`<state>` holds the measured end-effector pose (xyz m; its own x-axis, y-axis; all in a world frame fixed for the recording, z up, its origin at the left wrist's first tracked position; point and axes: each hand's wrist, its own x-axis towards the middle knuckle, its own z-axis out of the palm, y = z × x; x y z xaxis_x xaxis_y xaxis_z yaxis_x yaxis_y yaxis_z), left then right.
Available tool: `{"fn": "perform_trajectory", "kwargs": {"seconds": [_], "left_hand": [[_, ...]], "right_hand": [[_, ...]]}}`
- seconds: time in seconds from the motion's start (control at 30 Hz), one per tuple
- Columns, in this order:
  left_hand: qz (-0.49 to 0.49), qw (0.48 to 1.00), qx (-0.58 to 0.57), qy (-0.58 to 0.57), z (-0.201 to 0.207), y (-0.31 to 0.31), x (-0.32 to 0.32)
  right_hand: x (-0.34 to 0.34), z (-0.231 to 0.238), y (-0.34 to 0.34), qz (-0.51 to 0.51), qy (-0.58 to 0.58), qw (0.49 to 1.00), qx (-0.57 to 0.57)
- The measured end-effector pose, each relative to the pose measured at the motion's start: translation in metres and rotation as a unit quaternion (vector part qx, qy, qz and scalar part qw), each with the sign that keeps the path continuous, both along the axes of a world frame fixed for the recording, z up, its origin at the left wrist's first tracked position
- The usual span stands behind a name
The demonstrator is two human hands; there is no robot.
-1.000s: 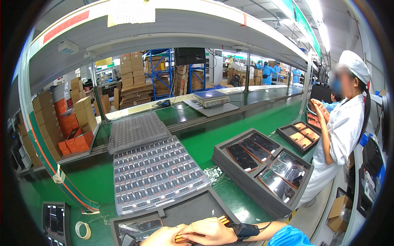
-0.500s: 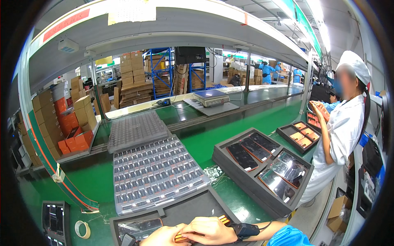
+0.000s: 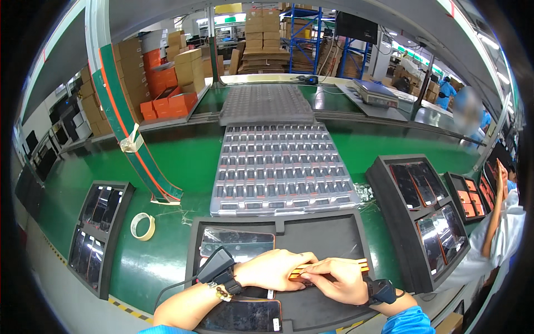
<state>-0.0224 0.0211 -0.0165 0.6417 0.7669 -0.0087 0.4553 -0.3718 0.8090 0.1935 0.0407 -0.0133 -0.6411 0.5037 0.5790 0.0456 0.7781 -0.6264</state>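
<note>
My left hand (image 3: 275, 270) is closed round the left end of a small stack of orange-edged phones (image 3: 362, 265). My right hand (image 3: 340, 281) pinches the same stack from above, its thumb and fingertips close to my left fingers. The stack is held over a black foam tray (image 3: 328, 236), and much of it is hidden behind my hands. On the tray's left side lie dark-screened phones with orange rims, one phone (image 3: 236, 243) beyond my left wrist and another phone (image 3: 242, 317) nearer me. The tray's right compartment shows bare black foam beside my right hand.
Beyond the tray lies a clear plastic blister tray (image 3: 278, 172) of small dark parts. Phone trays flank me, a left tray (image 3: 103, 234) and a right tray (image 3: 414, 222). A tape roll (image 3: 143, 226) and a taped post (image 3: 130, 139) stand left. A co-worker (image 3: 500, 234) is at the right.
My view has swung left and down, bringing the foam tray and both forearms more fully into sight. Both hands are still on the phone stack.
</note>
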Motion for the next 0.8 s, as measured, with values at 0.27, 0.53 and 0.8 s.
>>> {"fn": "perform_trajectory", "kwargs": {"seconds": [0.27,0.53,0.8], "left_hand": [[0.004,1.000,0.002,0.016,-0.001,-0.004,0.000],[0.004,0.999,0.013,0.036,0.002,-0.001,0.002],[0.003,0.999,0.002,0.041,-0.003,-0.002,0.001]], "right_hand": [[-0.002,0.006,-0.001,-0.008,0.007,1.000,0.014],[-0.001,0.005,0.004,0.022,-0.003,0.997,0.074],[0.003,0.015,-0.001,-0.032,-0.035,0.975,0.215]]}}
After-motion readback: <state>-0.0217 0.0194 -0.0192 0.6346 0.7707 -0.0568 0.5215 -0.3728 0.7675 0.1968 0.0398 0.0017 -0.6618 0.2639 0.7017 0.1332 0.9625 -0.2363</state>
